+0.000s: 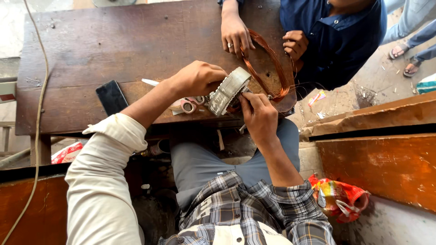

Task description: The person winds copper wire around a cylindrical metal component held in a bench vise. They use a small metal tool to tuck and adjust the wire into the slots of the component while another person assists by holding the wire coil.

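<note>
My left hand point(197, 78) grips a round metal stator ring point(230, 90), tilted on edge at the near side of a worn wooden table point(113, 45). My right hand point(258, 115) pinches at the ring's lower edge, where copper wire leads out. A loop of copper wire point(269, 63) runs from the ring across the table to another person in a dark blue shirt. That person's hand with a ring point(235, 31) rests on the loop, and their other hand point(296, 44) holds its far side.
A black phone point(111, 97) lies on the table's near left. Rolls of tape point(188, 105) and a white strip point(150, 82) sit beside the ring. A cord point(44, 90) hangs along the left. A crumpled red and yellow bag point(338, 197) lies on the floor at right.
</note>
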